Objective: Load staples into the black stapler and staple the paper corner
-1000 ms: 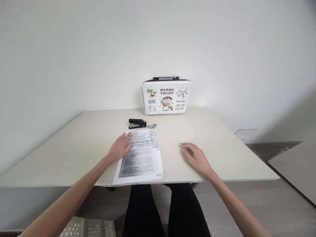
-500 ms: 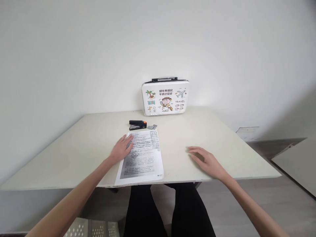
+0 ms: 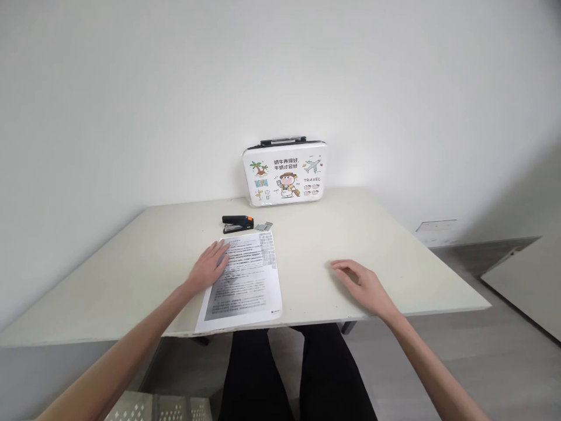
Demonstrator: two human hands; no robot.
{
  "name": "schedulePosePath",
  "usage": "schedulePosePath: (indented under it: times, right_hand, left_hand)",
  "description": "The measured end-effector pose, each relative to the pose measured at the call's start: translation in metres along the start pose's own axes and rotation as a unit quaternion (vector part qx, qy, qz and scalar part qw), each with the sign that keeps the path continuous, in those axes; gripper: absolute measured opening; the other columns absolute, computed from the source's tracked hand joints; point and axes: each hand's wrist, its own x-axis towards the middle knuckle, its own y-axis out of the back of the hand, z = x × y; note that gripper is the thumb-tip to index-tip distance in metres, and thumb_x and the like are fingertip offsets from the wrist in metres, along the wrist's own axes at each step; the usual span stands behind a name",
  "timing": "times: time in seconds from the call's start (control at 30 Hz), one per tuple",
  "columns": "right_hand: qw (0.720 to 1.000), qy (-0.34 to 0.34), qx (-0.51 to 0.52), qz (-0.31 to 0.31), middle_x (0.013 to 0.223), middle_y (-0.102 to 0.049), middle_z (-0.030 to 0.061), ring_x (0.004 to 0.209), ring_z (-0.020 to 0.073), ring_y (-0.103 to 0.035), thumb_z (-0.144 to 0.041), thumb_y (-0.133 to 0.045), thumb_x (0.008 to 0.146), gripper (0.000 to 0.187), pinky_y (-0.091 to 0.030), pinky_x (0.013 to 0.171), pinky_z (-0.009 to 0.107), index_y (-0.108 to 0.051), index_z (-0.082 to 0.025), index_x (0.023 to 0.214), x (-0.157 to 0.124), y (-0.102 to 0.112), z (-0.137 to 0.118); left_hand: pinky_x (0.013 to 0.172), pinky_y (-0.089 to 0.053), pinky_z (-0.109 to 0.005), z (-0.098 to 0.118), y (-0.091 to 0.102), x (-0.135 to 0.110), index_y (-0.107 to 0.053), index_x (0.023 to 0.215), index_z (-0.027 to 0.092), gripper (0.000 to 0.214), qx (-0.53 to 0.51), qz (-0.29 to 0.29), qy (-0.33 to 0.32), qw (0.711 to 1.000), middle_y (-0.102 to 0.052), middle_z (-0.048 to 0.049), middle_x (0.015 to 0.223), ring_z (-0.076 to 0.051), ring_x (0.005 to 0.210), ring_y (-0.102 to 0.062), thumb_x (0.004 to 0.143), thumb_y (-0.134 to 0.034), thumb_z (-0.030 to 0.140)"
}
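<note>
My left hand [image 3: 207, 268] lies flat with fingers stretched over the upper left edge of the printed sheets of paper [image 3: 245, 286], which reach to the table's front edge. To the right, apart from the paper, my right hand [image 3: 362, 285] rests on the table, fingers loosely curved, with a gap between thumb and fingers and nothing in it. Just beyond the paper is a black stapler [image 3: 238, 223] with an orange part at its right end. Beside the stapler lie several small grey strips of staples [image 3: 263, 226].
A white case [image 3: 284, 175] with cartoon prints and a black handle stands upright against the wall at the table's back. The pale table [image 3: 123, 263] ends at my legs [image 3: 258, 374]. A perforated light-coloured item [image 3: 131, 406] sits below at the left.
The whole view has shifted slightly, so the table things appear a little further left. Both hands keep their places relative to the paper and table.
</note>
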Motion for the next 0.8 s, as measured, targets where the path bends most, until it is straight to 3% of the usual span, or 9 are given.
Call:
schedulePosePath:
  times: [0.33, 0.47, 0.57, 0.67, 0.73, 0.8]
  right_hand:
    - [1.0, -0.017, 0.011, -0.007, 0.126, -0.077, 0.0077, 0.115, 0.0288, -0.071, -0.052, -0.054, 0.101, 0.034, -0.058, 0.095, 0.042, -0.075, -0.028, 0.113, 0.002, 0.004, -0.003]
    - [1.0, -0.009, 0.016, -0.002, 0.123, -0.078, 0.0073, 0.113, 0.0281, -0.072, -0.052, -0.053, 0.102, 0.033, -0.059, 0.088, 0.039, -0.075, -0.028, 0.111, 0.002, 0.005, -0.005]
    - [1.0, -0.013, 0.018, -0.009, 0.123, -0.077, 0.0069, 0.113, 0.0275, -0.071, -0.051, -0.053, 0.102, 0.032, -0.059, 0.087, 0.039, -0.074, -0.029, 0.111, 0.002, 0.007, -0.006]
    - [0.999, -0.027, 0.014, -0.018, 0.124, -0.076, 0.0062, 0.115, 0.0272, -0.071, -0.051, -0.053, 0.103, 0.031, -0.058, 0.09, 0.039, -0.074, -0.029, 0.112, 0.001, 0.008, -0.007]
    - [0.999, -0.035, 0.012, -0.02, 0.125, -0.076, 0.0062, 0.116, 0.0273, -0.07, -0.051, -0.054, 0.103, 0.03, -0.058, 0.09, 0.039, -0.073, -0.03, 0.112, 0.001, 0.009, -0.008]
    - [0.999, -0.041, 0.013, -0.02, 0.125, -0.076, 0.0062, 0.116, 0.0274, -0.07, -0.05, -0.054, 0.103, 0.03, -0.059, 0.091, 0.04, -0.073, -0.03, 0.113, 0.001, 0.009, -0.008]
  left_hand:
    - [0.129, -0.029, -0.053, -0.003, 0.002, 0.001, -0.047, 0.16, 0.017, 0.066, 0.023, -0.001, -0.002, 1.0, -0.038, -0.0121, 0.17, -0.032, 0.159, -0.033, 0.109, -0.027, 0.053]
    - [0.127, -0.033, -0.056, -0.002, 0.01, 0.011, -0.057, 0.151, 0.017, 0.061, 0.053, 0.015, -0.024, 0.998, -0.049, -0.0142, 0.164, -0.036, 0.155, -0.039, 0.106, -0.034, 0.051]
    - [0.127, -0.03, -0.058, 0.004, 0.025, 0.035, -0.061, 0.146, 0.021, 0.056, 0.075, 0.051, -0.054, 0.994, -0.049, -0.0128, 0.163, -0.036, 0.157, -0.036, 0.103, -0.04, 0.05]
    - [0.126, -0.029, -0.058, 0.012, 0.043, 0.075, -0.055, 0.149, 0.017, 0.057, 0.09, 0.086, -0.041, 0.991, -0.047, -0.0167, 0.164, -0.036, 0.157, -0.034, 0.104, -0.039, 0.046]
    - [0.126, -0.028, -0.055, 0.015, 0.053, 0.104, -0.053, 0.15, 0.014, 0.058, 0.106, 0.078, -0.046, 0.99, -0.047, -0.0184, 0.163, -0.036, 0.156, -0.035, 0.104, -0.041, 0.046]
    - [0.124, -0.029, -0.051, 0.017, 0.059, 0.13, -0.052, 0.151, 0.013, 0.06, 0.139, 0.025, -0.046, 0.989, -0.051, -0.0188, 0.159, -0.036, 0.153, -0.039, 0.102, -0.046, 0.047]
